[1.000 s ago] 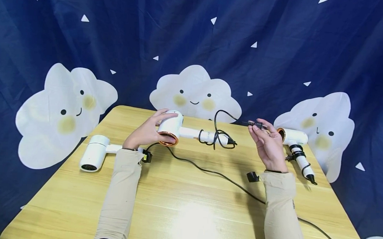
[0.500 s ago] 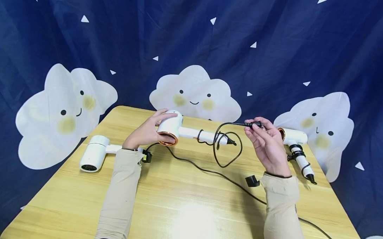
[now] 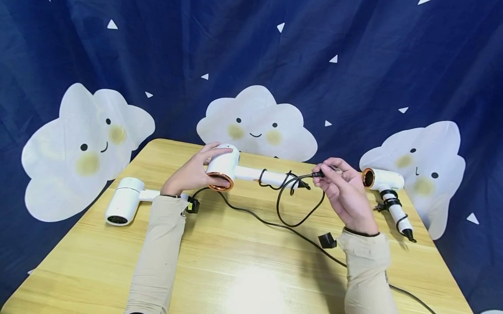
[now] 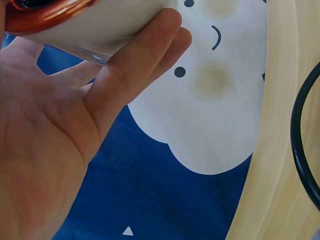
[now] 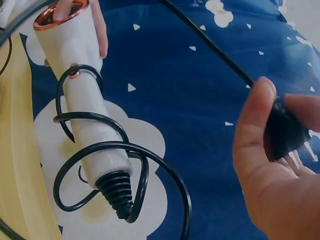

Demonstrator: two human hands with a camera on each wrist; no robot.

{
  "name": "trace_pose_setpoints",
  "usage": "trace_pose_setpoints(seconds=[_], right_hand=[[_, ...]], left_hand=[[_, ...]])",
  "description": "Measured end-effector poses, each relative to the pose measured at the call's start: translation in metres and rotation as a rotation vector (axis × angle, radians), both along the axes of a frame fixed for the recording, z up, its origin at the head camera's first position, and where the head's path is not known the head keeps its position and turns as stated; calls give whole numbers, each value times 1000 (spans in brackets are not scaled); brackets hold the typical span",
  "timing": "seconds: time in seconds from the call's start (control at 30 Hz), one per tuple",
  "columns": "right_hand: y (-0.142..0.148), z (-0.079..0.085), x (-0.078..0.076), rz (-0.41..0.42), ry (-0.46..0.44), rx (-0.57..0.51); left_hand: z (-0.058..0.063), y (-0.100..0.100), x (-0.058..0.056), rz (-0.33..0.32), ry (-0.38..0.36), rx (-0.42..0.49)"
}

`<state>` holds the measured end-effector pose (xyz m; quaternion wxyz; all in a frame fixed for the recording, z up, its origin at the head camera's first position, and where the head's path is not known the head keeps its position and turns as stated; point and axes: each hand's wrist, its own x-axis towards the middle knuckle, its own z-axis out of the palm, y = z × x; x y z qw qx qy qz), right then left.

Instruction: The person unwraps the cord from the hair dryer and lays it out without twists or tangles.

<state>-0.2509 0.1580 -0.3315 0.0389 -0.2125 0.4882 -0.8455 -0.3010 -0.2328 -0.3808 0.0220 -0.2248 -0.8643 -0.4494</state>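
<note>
My left hand (image 3: 188,175) grips the barrel of a white hair dryer (image 3: 225,163) with a copper-coloured rim. Its thumb reaches into the rim opening. The dryer's handle points right, and its black cord (image 5: 212,47) wraps loosely around the handle, then runs over to my right hand (image 3: 347,192). In the right wrist view that hand pinches the black plug (image 5: 287,130) between thumb and fingers, its metal prongs showing. A slack loop of cord hangs between the handle and the plug. In the left wrist view the left fingers (image 4: 142,55) lie along the white barrel.
A second white hair dryer (image 3: 125,201) lies at the left, its handle partly behind my left arm. A third hair dryer (image 3: 385,179), cord wound around its handle, lies at the right edge. Another black cable (image 3: 270,223) crosses the wooden table (image 3: 231,262). Behind hangs a blue cloud-print curtain.
My right hand has moved slightly left and down with the plug. One cord turn has come away from the handle's end into a larger loop hanging lower. The left hand and dryer stay put.
</note>
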Motion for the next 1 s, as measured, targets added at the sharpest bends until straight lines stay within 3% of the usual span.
trace_pose_setpoints(seconds=[0.27, 0.47, 0.73, 1.0], right_hand=[[-1, -2, 1, 70, 21, 246], [-1, -3, 1, 58, 3, 435], [4, -6, -2, 61, 6, 571], [4, -13, -10, 72, -56, 687]], left_hand=[[1, -2, 0, 2, 17, -3], [2, -2, 0, 7, 38, 5], [3, -2, -1, 14, 37, 18], [4, -6, 2, 24, 36, 27]])
